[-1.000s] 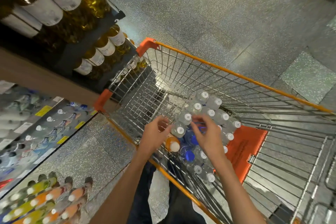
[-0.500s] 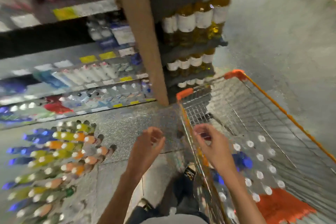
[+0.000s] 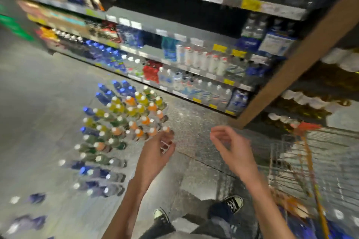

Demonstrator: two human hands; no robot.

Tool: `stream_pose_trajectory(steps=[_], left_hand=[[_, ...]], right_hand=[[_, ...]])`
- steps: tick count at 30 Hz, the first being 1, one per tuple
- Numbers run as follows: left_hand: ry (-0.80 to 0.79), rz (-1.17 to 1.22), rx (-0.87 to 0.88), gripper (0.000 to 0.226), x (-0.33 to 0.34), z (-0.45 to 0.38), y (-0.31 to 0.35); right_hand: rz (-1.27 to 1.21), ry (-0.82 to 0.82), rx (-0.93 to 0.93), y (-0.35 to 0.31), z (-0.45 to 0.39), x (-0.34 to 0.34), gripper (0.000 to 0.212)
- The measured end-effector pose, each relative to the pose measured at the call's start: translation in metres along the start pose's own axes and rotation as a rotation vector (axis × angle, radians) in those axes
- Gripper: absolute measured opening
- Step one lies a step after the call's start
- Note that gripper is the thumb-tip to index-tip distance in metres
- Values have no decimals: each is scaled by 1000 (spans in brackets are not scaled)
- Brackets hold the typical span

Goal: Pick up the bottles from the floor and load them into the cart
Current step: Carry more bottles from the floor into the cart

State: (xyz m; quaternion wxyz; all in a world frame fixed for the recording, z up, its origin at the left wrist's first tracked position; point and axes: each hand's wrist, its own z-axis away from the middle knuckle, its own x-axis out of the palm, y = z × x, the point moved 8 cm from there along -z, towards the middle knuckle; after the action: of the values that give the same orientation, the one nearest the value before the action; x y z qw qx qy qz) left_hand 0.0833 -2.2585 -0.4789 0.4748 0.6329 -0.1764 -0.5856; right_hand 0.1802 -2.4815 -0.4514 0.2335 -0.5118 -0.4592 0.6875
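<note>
A person stands in a shop aisle, seen from above, motion-blurred. The left hand (image 3: 155, 153) and right hand (image 3: 231, 147) hang at centre, fingers loosely curled and holding nothing. The bottles (image 3: 124, 126) stand upright in a tight cluster on the floor (image 3: 38, 87) at about ten o'clock of the hands, just past the left fingertips. The cart (image 3: 303, 161), wire with orange trim, sits at four o'clock. The next step is likely reaching down for the nearest bottles; gripping each by the neck or body, taking from the near edge, should avoid toppling neighbours. They are small plastic bottles with white or blue caps, holding orange, yellow, green and dark blue drinks.
</note>
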Motion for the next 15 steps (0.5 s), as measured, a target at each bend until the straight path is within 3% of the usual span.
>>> stream_pose_trajectory(steps=[8,15], left_hand=[[150,1,-185,12,-137,40,-106],[214,51,-247,9,-180,8,-149]], right_hand=[[34,-138,-77,-84,-6,134,14],[57,-230,-51,-104,-52,186,15]])
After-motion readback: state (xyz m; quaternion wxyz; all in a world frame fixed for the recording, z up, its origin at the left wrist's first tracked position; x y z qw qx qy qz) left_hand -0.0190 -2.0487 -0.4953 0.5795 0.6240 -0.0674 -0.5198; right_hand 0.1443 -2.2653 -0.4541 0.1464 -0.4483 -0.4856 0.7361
